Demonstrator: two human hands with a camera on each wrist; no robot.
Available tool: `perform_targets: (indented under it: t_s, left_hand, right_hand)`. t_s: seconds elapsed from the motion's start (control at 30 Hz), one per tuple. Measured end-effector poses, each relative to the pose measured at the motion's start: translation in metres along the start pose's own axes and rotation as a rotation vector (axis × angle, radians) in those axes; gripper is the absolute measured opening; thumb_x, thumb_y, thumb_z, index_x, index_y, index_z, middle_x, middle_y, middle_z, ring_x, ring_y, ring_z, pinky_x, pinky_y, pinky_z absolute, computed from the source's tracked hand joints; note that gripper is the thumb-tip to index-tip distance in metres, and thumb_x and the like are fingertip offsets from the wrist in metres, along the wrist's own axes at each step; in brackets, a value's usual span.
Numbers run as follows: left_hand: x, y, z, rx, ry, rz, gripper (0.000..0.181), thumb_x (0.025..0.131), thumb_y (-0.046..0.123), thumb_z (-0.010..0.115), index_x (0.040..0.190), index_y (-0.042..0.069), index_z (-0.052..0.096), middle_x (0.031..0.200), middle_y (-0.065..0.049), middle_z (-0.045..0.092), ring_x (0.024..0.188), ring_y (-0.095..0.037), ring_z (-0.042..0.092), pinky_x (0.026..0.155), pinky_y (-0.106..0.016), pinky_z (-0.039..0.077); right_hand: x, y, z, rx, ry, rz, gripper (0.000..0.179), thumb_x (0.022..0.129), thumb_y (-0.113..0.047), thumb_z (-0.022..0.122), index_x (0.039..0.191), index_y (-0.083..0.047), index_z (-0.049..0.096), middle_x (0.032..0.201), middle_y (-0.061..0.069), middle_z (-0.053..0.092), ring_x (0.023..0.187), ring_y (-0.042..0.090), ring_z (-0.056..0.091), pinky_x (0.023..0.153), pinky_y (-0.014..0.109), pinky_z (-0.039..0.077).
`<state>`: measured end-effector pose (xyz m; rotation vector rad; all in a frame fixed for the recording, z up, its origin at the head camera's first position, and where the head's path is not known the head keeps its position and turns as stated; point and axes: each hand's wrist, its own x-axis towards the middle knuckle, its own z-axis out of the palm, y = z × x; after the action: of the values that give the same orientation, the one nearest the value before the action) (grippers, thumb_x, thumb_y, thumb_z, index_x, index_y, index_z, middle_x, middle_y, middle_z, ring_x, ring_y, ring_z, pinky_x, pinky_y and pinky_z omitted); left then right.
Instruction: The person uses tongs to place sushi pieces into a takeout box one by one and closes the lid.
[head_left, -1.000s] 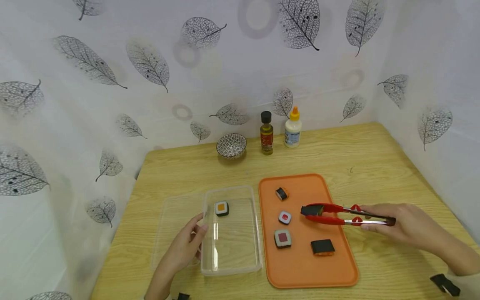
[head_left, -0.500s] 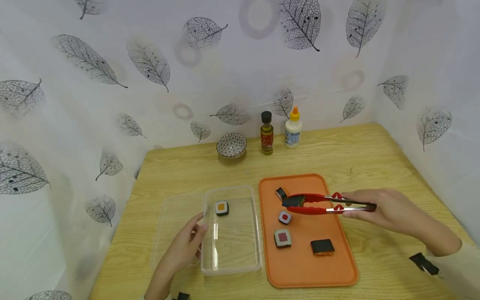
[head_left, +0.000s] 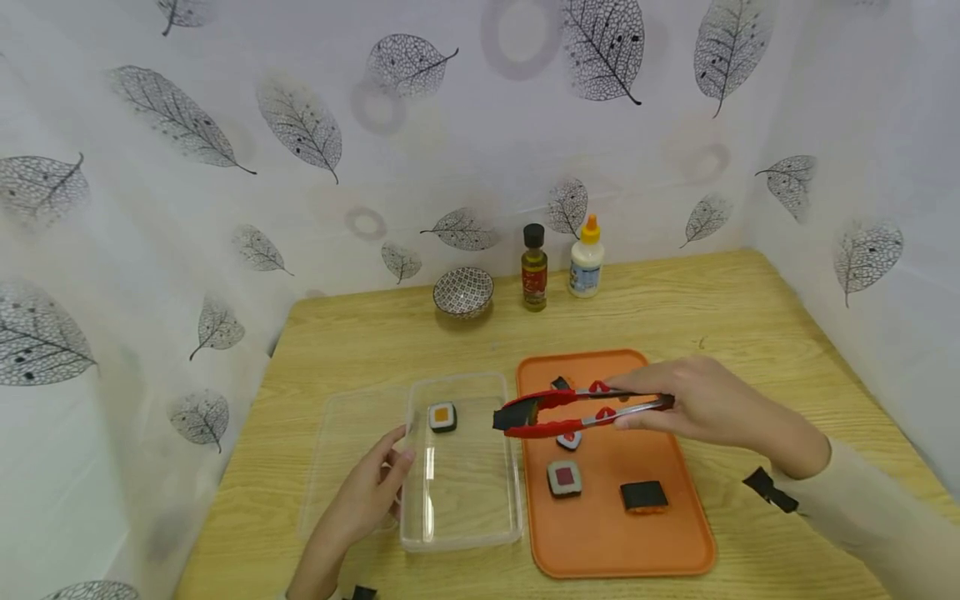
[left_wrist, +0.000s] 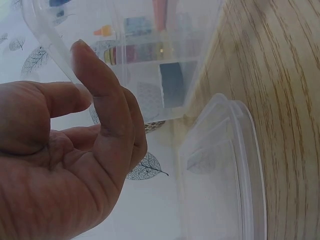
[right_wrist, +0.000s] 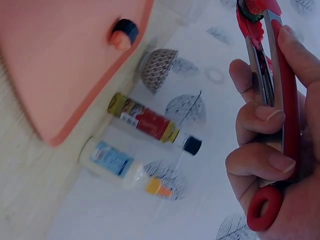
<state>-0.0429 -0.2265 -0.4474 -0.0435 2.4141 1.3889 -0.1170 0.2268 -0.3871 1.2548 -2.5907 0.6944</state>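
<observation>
Small roll (head_left: 569, 443) partly behind tongs (head_left: 551, 430), bottle label (head_left: 534, 276) illegible

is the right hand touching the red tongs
Touching: the right wrist view shows the right hand gripping the red tongs, fingers curled round the handle.

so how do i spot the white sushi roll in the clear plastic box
On the pale wooden table, find the flat orange tray. In the head view, the clear plastic box stands left of it. Near the box's far left corner sits the white, black-edged sushi roll; its square orange centre sets it apart from the tray's red-centred white rolls.
</observation>
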Motion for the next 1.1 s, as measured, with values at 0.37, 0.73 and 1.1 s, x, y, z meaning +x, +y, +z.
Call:
perform_targets:
  t_s: [0.37,0.73,1.1]
  left_hand:
    - [0.001,-0.001,0.001,-0.018,0.011,-0.011,0.058,0.113,0.027,0.052,0.163,0.006,0.032,0.103,-0.016,0.057,0.062,-0.015,0.058,0.053,-0.037,0.063]
    - [0.0,0.0,0.003,-0.036,0.029,-0.03,0.055,0.113,0.021,0.051,0.163,0.005,0.034,0.103,-0.017,0.058,0.063,-0.016,0.058,0.052,-0.038,0.062]
    - [0.0,0.0,0.004,-0.03,0.027,-0.033,0.056,0.112,0.023,0.052,0.163,0.006,0.034,0.103,-0.015,0.058,0.062,-0.015,0.057,0.052,-0.038,0.062]
  right_hand:
    - [0.04,-0.021,0.021,0.021,-0.077,-0.09,0.046,0.09,-0.046,0.08,0.129,-0.021,0.077,0.118,-0.007,0.08,0.098,0.01,0.078,0.074,0.03,0.066]
    - [0.068,-0.042,0.04,-0.034,-0.175,-0.107,0.046,0.093,-0.051,0.075,0.127,-0.02,0.077,0.116,-0.005,0.08,0.09,0.009,0.077,0.066,0.024,0.061]
    - [0.088,-0.056,0.056,-0.106,-0.246,-0.155,0.046,0.093,-0.055,0.074,0.127,-0.024,0.076,0.113,-0.009,0.08,0.065,-0.001,0.063,0.043,0.013,0.028]
